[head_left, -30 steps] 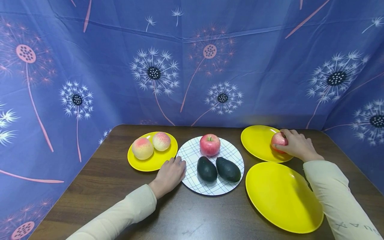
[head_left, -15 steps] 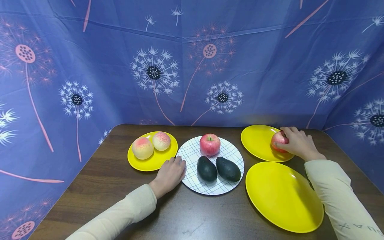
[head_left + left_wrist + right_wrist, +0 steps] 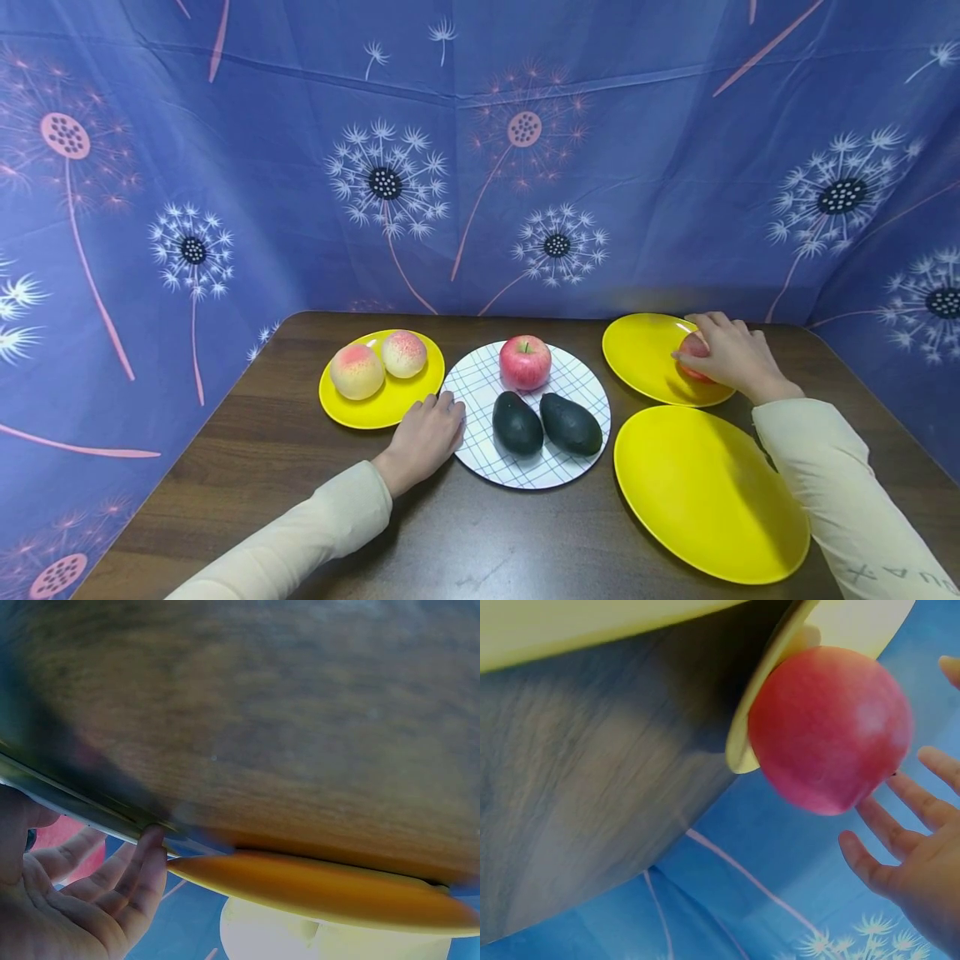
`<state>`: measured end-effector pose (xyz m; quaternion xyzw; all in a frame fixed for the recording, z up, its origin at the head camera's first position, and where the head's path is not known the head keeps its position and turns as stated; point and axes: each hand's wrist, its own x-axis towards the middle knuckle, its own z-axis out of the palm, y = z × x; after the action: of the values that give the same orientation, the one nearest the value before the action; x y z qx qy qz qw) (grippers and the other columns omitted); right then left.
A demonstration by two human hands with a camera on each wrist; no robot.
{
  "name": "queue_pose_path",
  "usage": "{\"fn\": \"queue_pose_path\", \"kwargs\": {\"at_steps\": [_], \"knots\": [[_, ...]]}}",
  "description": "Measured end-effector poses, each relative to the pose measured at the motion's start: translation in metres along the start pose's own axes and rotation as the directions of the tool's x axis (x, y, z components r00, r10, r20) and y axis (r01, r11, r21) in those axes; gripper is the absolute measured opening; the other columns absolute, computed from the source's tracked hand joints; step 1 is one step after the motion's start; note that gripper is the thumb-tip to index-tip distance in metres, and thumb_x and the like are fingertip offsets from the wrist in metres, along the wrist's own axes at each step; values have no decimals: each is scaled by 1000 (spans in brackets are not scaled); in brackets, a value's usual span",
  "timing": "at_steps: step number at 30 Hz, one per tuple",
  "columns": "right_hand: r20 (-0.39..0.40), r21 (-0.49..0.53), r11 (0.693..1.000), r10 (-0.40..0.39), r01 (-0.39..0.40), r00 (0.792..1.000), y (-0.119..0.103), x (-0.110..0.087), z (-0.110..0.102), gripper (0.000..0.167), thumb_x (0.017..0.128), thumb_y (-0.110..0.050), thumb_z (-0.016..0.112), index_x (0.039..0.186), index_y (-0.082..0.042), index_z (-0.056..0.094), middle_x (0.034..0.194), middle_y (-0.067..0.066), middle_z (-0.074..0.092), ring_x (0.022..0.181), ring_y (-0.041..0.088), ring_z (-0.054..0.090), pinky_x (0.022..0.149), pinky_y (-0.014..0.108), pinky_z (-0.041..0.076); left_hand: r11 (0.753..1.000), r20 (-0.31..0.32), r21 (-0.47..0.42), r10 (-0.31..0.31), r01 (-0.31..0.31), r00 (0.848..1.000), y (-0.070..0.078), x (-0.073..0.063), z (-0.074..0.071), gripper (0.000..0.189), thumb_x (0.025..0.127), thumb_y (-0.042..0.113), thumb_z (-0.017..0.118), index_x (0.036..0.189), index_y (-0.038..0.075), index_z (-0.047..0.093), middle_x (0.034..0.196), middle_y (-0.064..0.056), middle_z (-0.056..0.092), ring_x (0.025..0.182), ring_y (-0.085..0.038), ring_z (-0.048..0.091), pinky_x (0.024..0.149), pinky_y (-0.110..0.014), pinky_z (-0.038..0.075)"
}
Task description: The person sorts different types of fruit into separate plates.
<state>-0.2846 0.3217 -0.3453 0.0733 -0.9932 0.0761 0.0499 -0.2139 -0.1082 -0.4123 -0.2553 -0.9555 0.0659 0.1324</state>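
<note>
On the far-right yellow plate [image 3: 637, 354] sits a red apple [image 3: 692, 345], partly covered by my right hand [image 3: 737, 357]. In the right wrist view that hand's fingers [image 3: 885, 829] are spread and fairly straight beside the apple [image 3: 829, 731]; whether a fingertip touches it I cannot tell. My left hand [image 3: 423, 437] rests at the left rim of a white checked plate [image 3: 480, 454]. Its fingers [image 3: 142, 877] lie loosely against the plate's edge in the left wrist view. Another red apple [image 3: 525, 362] and two dark avocados [image 3: 517, 423] lie on the checked plate.
A small yellow plate [image 3: 390, 404] at the left holds two peaches [image 3: 356, 372]. A larger yellow oval plate [image 3: 705, 492] lies near the right forearm. Behind the brown wooden table [image 3: 247, 433] hangs a blue dandelion-patterned cloth [image 3: 637, 167].
My right hand has shifted slightly left over the apple, covering more of it, and its fingers have loosened. The apple stays on the far-right plate. My left hand has not moved.
</note>
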Motion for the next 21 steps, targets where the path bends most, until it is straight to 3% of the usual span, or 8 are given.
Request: {"fn": "queue_pose_path", "kwargs": {"at_steps": [12, 21], "knots": [[-55, -75, 992, -109, 105, 992, -29, 1, 7, 68, 80, -40, 62, 131, -1, 41, 126, 26, 44, 103, 46, 42, 83, 63, 33, 1000, -12, 7, 1, -1, 1000, 1, 0, 1, 25, 84, 32, 61, 100, 12, 60, 91, -5, 61, 70, -17, 52, 63, -24, 49], [-48, -73, 985, -160, 156, 986, -54, 3, 20, 65, 80, -40, 62, 132, -7, 42, 133, 23, 43, 114, 47, 39, 93, 67, 26, 1000, -4, 8, -4, 4, 1000, 1, 0, 1, 24, 85, 32, 60, 99, 12, 59, 90, -5, 60, 69, -17, 51, 62, -24, 48]]}}
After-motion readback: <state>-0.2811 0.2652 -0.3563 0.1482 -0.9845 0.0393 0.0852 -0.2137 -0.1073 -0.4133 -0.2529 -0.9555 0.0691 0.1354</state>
